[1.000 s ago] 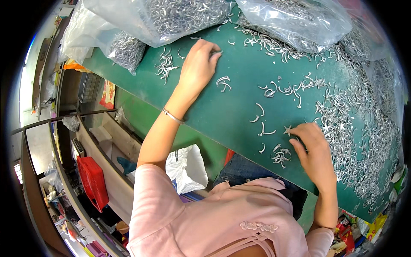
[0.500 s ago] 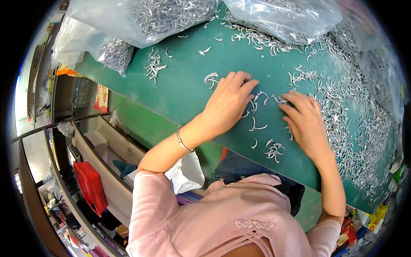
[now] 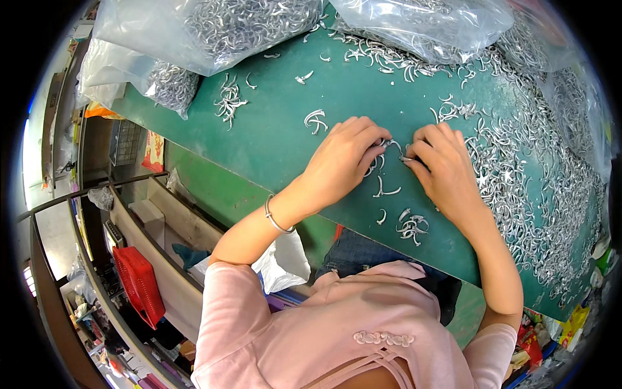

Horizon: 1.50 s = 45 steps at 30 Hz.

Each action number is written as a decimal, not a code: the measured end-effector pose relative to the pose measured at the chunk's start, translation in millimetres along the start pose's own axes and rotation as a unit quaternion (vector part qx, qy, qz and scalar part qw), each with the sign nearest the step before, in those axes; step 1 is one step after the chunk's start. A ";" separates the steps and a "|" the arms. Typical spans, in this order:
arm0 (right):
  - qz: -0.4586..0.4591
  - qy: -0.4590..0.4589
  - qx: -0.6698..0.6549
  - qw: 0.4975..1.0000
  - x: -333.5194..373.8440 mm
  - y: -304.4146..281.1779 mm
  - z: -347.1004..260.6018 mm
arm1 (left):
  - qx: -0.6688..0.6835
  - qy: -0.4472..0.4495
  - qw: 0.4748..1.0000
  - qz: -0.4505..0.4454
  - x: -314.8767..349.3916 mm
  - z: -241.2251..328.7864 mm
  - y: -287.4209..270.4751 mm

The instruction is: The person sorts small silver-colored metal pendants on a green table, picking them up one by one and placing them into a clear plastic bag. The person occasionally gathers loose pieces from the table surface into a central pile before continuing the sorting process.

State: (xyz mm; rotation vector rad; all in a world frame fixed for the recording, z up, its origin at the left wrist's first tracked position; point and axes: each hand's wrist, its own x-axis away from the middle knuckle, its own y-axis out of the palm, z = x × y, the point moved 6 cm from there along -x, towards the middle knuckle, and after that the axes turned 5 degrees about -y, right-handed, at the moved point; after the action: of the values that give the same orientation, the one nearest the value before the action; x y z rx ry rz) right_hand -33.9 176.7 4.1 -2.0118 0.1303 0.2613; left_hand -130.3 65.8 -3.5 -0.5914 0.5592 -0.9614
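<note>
Small curved metal hooks (image 3: 387,189), bright and thin, are scattered on the green tabletop (image 3: 278,139), and a few lie under the meeting fingertips of both hands. The left hand (image 3: 343,162) is curled with its fingers bunched together over these pieces; the right hand (image 3: 447,170) is likewise closed, pinching one small piece at its fingertips. Exactly what is gripped by the left is hidden. A dense heap of hooks (image 3: 531,188) is spread right of the hands. Beyond them, clear crinkled plastic bags (image 3: 214,29) of the same parts are cut off by the rim.
</note>
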 end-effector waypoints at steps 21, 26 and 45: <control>0.010 0.181 -0.234 0.955 32.5 -17.7 12.4 | 0.022 0.020 0.999 -0.036 2.2 19.5 13.9; 0.044 0.097 -0.063 0.992 32.1 -26.7 4.3 | -0.115 0.073 0.990 -0.039 9.2 29.9 22.4; 0.088 0.135 -0.135 0.978 52.7 -28.2 17.0 | -0.002 0.089 0.990 -0.108 36.2 61.0 45.8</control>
State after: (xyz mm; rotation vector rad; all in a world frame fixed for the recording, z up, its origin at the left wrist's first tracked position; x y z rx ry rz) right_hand 20.9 205.6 8.8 -2.3031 0.4686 0.1196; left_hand -46.1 67.5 2.2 -0.5801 0.6654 -1.2263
